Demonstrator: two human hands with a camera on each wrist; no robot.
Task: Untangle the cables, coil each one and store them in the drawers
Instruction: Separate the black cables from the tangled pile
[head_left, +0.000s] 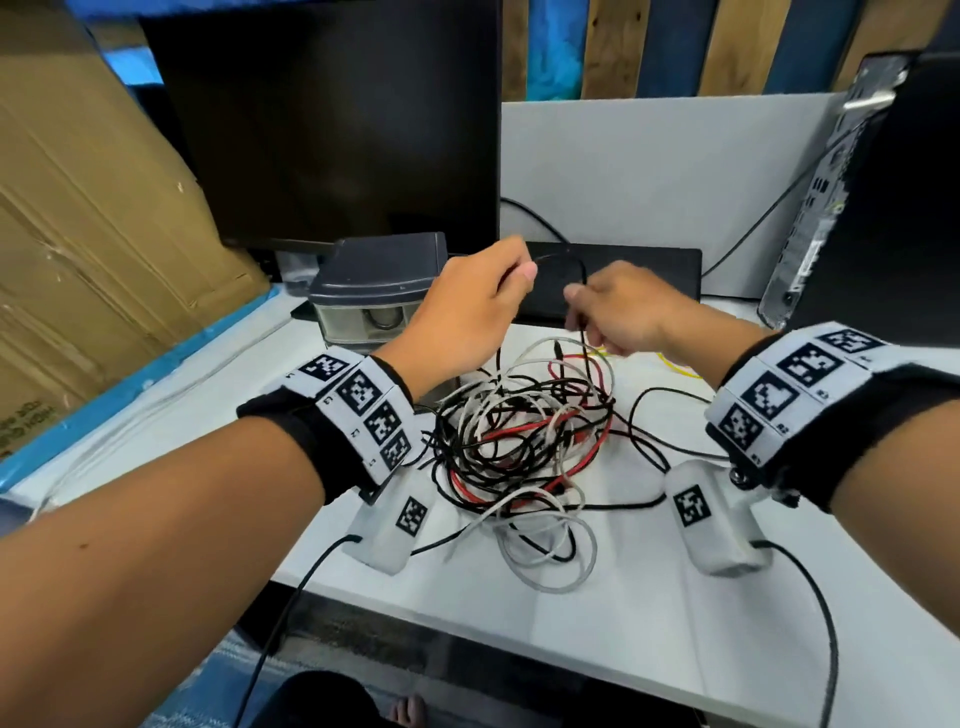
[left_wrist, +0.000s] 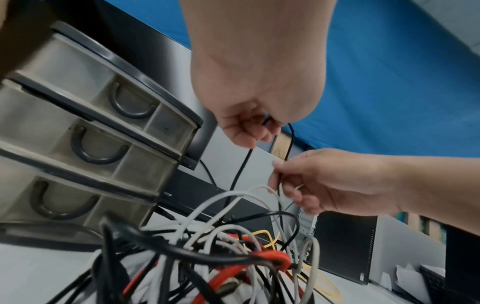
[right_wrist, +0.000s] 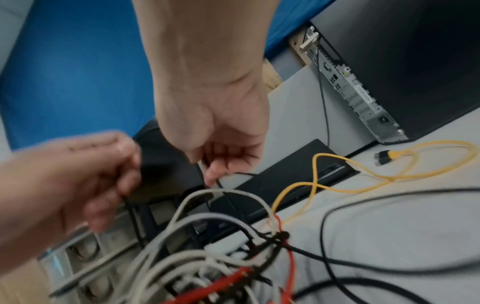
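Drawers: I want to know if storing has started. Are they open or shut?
Shut. In the left wrist view all three drawers sit flush in the frame, handles facing out. What is inside, I cannot tell.

A tangle of cables lies on the desk near its front edge, and both hands are raised above its far side, the left hand to the left and the right hand to the right, a thin cable looping between them. Behind and left of the tangle stands a drawer unit with three drawers stacked one above another, and behind that a monitor. To the right, a separate cable lies on the desk apart from the tangle, before a computer tower at the back right, while a cardboard box leans at the far left.
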